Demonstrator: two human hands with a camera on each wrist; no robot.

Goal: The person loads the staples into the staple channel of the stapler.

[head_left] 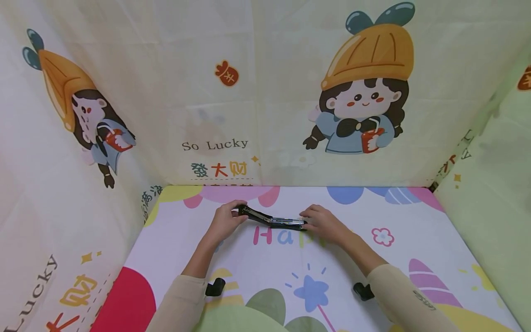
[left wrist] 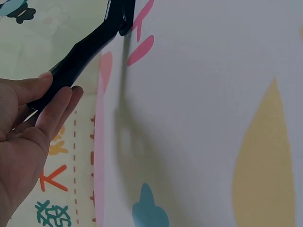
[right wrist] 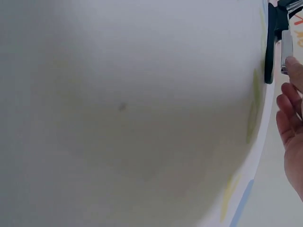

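Note:
An opened black stapler (head_left: 270, 222) spans between both hands in the head view, its top arm swung back to the left and its silver magazine (head_left: 287, 221) exposed on the right. My left hand (head_left: 227, 220) pinches the raised end of the top arm (left wrist: 78, 59) between thumb and fingers. At the other end, my right hand (head_left: 323, 223) grips around the magazine tip. The right wrist view has the thumb against the silver magazine (right wrist: 287, 47), beside the black base (right wrist: 270, 52). The other right fingers curl loosely below it.
The table (head_left: 344, 272) wears a printed cover with colourful shapes and lettering. Printed cloth walls (head_left: 282, 110) stand behind it and on both sides. A black wrist-worn piece (head_left: 215, 287) shows at the left sleeve, another (head_left: 363, 291) at the right.

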